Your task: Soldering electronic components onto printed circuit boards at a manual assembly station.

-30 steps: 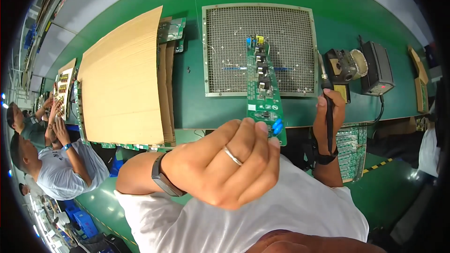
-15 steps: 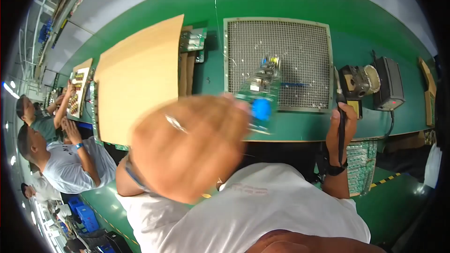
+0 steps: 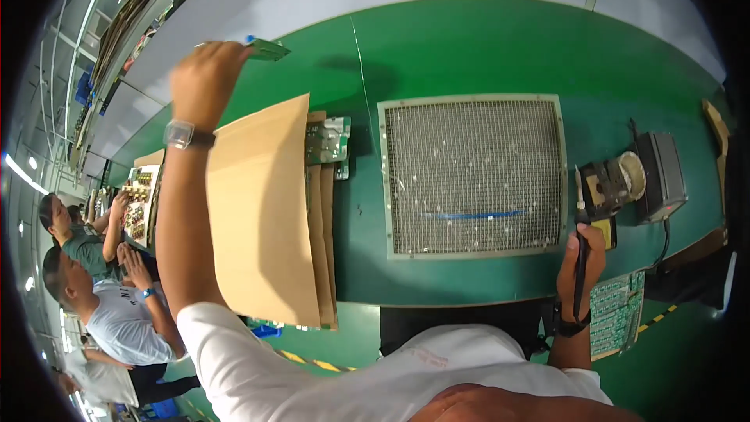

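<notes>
My left hand (image 3: 205, 82) is raised at the far left of the bench, closed on the edge of a green circuit board (image 3: 269, 49) with a blue part on it. Below that arm lies a tan cardboard sheet (image 3: 262, 219), with more green boards (image 3: 328, 141) sticking out from under it on the right. At the bench's near right, my right hand (image 3: 582, 266) is closed round the black handle of a soldering iron (image 3: 580, 258), its tip pointing away from me. Beside the iron stands a metal holder (image 3: 605, 187).
A metal mesh panel (image 3: 473, 156) in a light frame lies mid-bench, a blue strip (image 3: 476, 215) on it. Right of it stands a dark box (image 3: 662, 172) with a cable. Several boards (image 3: 613, 316) are below the bench edge. Two people (image 3: 117, 320) work at the left.
My left hand has carried the circuit board from over the mesh panel to the far left, above the cardboard. The view has shifted; my right hand still grips the iron.
</notes>
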The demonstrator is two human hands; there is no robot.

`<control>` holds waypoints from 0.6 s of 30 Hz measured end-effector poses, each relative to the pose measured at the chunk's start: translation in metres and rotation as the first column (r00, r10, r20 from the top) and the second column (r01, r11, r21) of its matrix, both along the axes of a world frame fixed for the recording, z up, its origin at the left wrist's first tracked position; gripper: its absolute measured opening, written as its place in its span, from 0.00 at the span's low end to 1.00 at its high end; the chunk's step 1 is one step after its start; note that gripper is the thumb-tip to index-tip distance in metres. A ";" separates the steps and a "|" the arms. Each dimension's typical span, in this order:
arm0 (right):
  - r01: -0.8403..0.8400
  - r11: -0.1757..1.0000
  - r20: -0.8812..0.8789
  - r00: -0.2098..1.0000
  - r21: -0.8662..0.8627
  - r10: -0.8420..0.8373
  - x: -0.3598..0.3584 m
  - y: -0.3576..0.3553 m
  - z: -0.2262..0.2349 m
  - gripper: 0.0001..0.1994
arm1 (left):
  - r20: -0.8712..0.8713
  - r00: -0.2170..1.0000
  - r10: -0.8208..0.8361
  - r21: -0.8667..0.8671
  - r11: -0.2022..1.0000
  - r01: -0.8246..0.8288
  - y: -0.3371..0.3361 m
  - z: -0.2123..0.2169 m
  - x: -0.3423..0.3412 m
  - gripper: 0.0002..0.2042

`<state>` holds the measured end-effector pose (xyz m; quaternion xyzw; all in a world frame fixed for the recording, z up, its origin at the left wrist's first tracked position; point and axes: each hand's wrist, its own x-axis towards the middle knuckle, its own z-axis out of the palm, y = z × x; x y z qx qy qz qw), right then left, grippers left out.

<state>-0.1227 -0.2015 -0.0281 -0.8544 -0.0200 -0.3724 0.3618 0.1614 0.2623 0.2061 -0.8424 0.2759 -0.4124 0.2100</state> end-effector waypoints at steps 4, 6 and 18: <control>0.003 1.000 -0.008 1.000 -0.026 -0.003 0.013 0.006 0.004 0.11 | -0.034 0.999 0.023 0.009 1.000 -0.023 0.030 -0.060 0.099 0.11; -0.026 0.999 -0.052 0.998 -0.023 0.025 0.016 0.005 0.002 0.12 | -0.082 0.991 0.108 0.008 0.994 -0.108 0.045 -0.088 0.118 0.11; 0.124 0.992 -0.169 0.978 0.010 -0.121 0.010 -0.002 0.006 0.14 | -0.644 0.514 0.567 0.253 0.792 -0.556 0.065 -0.119 0.169 0.20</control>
